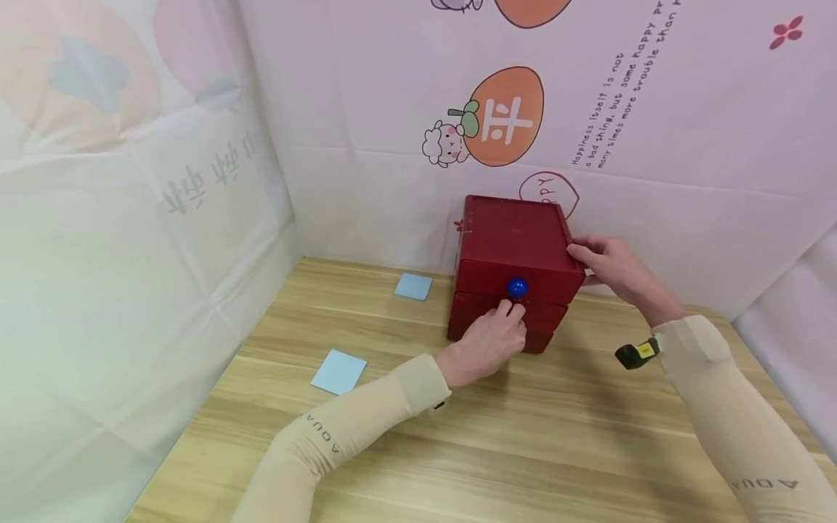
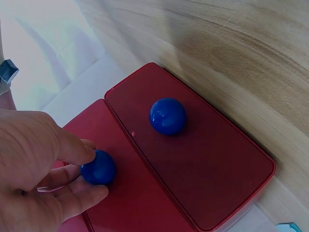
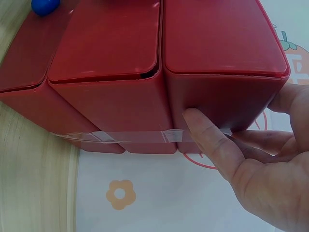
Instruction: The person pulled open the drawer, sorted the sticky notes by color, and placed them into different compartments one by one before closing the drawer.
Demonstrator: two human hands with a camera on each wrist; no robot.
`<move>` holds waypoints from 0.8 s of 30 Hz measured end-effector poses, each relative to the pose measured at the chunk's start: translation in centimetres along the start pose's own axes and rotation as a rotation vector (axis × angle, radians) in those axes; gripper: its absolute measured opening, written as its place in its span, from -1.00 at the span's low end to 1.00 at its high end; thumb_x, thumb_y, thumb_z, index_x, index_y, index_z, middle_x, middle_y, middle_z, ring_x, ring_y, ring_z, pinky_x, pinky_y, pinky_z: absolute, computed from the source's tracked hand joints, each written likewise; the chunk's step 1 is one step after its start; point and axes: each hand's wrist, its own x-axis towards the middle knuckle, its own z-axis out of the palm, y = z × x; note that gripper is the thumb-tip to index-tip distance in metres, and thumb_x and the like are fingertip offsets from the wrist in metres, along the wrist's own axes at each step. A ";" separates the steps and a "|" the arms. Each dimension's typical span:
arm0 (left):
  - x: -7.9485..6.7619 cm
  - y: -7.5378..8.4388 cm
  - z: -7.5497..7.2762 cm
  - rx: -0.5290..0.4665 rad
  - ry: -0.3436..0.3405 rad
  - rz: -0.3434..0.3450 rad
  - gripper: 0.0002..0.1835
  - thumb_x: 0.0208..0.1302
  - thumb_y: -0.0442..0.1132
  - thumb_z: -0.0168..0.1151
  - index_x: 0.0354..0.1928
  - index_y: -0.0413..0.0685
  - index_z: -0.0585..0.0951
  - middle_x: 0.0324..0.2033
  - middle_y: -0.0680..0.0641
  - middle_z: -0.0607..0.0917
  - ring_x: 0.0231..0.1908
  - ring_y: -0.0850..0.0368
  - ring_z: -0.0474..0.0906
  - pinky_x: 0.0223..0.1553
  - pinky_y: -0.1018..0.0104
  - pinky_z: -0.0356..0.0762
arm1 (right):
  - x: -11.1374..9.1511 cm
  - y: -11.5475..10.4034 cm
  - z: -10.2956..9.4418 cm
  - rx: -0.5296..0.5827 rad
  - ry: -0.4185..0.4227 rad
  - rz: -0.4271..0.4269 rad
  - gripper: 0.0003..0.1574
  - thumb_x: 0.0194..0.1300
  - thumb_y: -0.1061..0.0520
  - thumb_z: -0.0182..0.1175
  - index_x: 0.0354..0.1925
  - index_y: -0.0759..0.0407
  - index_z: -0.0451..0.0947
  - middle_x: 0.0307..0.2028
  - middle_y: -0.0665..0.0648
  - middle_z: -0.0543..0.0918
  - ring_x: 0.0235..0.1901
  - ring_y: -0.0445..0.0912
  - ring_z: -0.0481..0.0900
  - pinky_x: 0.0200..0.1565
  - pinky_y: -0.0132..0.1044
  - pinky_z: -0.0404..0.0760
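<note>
A red three-drawer cabinet stands against the cloth backdrop, each drawer front facing me. My left hand is at the middle drawer's front and pinches its round blue knob between thumb and fingers. Above it in the head view is the top drawer's blue knob. The bottom drawer's knob shows in the left wrist view, untouched. My right hand rests at the cabinet's upper right edge, with extended fingers against the top section's side. A narrow dark gap shows at the middle drawer front's corner in the right wrist view.
Two pale blue paper squares lie on the wooden table left of the cabinet, a nearer one and a farther one. Printed white cloth rises behind and at the sides. Clear tape runs across the cabinet's side.
</note>
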 end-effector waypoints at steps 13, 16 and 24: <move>0.0 0.0 0.3 0.004 0.029 -0.012 -0.73 0.38 -0.28 0.03 -0.25 0.04 0.75 -0.23 0.00 0.57 -0.23 0.13 0.42 -0.45 0.58 0.50 | -0.2 -0.1 -0.1 0.006 -0.006 -0.013 -0.20 0.49 -0.16 -0.01 0.42 0.35 0.19 0.05 0.15 0.58 -0.26 -0.32 0.65 -0.18 -0.30 0.75; -0.1 0.0 0.5 0.003 0.033 -0.010 -0.73 0.38 -0.28 0.02 -0.25 0.04 0.74 -0.22 0.00 0.57 -0.23 0.13 0.41 -0.45 0.58 0.50 | -0.1 -0.1 -0.2 0.009 -0.009 -0.013 -0.20 0.48 -0.16 0.00 0.42 0.35 0.20 0.01 0.06 0.60 -0.26 -0.33 0.65 -0.18 -0.32 0.75; -0.1 -0.2 0.6 -0.026 0.019 -0.016 -0.76 0.37 -0.24 0.06 -0.23 0.04 0.74 -0.18 -0.01 0.57 -0.21 0.12 0.41 -0.44 0.58 0.52 | 0.1 -0.3 -0.1 0.009 -0.010 -0.014 -0.21 0.48 -0.16 0.01 0.42 0.35 0.20 0.00 0.04 0.61 -0.25 -0.38 0.64 -0.17 -0.31 0.75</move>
